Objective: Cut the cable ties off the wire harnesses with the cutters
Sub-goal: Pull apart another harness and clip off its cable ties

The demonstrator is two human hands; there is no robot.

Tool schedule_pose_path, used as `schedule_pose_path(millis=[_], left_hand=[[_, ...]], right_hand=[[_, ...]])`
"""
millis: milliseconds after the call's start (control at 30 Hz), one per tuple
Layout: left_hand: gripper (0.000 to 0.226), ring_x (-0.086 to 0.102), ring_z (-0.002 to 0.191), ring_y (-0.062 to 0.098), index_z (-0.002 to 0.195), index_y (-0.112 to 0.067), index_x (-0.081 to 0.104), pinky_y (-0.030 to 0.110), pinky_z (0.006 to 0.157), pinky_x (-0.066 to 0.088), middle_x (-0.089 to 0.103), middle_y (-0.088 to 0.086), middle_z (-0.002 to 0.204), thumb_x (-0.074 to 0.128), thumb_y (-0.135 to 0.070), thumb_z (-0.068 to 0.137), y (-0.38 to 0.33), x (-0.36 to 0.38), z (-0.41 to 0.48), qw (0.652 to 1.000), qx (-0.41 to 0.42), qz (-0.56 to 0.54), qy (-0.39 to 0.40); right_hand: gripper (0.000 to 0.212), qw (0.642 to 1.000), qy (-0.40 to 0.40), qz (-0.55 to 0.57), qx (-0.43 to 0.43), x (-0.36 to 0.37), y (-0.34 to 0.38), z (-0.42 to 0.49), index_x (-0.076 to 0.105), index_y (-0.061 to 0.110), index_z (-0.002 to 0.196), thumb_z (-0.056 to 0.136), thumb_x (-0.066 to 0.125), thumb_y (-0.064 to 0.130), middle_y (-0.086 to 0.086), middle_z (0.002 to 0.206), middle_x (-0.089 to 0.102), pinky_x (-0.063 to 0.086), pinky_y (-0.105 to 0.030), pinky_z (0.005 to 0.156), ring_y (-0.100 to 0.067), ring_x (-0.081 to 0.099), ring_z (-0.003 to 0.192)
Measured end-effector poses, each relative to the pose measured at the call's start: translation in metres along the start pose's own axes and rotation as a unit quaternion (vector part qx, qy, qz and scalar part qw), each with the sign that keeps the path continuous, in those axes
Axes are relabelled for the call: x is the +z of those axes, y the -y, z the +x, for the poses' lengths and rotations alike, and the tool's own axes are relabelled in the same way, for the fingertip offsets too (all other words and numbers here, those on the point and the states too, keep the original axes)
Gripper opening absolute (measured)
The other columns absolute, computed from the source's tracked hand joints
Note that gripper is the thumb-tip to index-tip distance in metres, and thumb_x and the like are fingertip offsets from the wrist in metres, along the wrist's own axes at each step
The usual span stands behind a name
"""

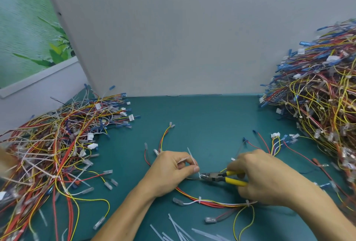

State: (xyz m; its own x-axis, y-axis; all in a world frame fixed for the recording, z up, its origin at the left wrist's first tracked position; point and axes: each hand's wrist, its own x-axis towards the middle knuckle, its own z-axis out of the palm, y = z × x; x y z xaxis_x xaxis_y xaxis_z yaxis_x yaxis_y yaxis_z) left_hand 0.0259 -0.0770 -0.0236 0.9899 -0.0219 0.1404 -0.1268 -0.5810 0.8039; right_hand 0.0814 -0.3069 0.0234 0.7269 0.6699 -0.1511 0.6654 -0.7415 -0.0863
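The left hand (pixel 171 169) pinches a white cable tie (pixel 191 157) right at the tip of the cutters (pixel 215 176), apparently to keep it taut and away from the wires. The right hand (pixel 258 175) grips the cutters' yellow handles, with the blades nearly closed at the tie. The wire harness (pixel 213 203) curves across the table (pixel 202 121) on the person's side of the cutters.

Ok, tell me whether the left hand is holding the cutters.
No, the right hand grips the cutters by their yellow handles, while the left hand pinches a cable tie.
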Motion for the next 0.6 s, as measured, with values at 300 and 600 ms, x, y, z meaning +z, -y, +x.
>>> schedule_pose_path(millis=[300,600], left_hand=[[0.012,0.025,0.051,0.009,0.073,-0.024,0.07,0.025,0.053,0.024,0.026,-0.01,0.047,0.071,-0.019,0.084,0.0013,0.0002,0.001,1.0,0.001,-0.004,0.002],[0.015,0.026,0.049,0.006,0.072,-0.026,0.069,0.021,0.051,0.024,0.031,-0.011,0.044,0.071,-0.019,0.084,0.0022,0.0,0.0002,1.0,0.002,-0.006,0.012]], right_hand=[[0.021,0.999,-0.028,-0.015,-0.011,0.007,0.0025,0.0039,0.058,0.024,0.092,0.075,0.053,0.036,0.004,0.089,0.057,0.049,-0.033,0.07,-0.021,0.055,0.087],[0.027,0.996,-0.06,-0.053,-0.025,0.0101,0.0053,0.0055,0.057,0.031,0.104,0.078,0.052,0.027,0.007,0.098,0.056,0.044,-0.03,0.071,-0.023,0.056,0.096]])
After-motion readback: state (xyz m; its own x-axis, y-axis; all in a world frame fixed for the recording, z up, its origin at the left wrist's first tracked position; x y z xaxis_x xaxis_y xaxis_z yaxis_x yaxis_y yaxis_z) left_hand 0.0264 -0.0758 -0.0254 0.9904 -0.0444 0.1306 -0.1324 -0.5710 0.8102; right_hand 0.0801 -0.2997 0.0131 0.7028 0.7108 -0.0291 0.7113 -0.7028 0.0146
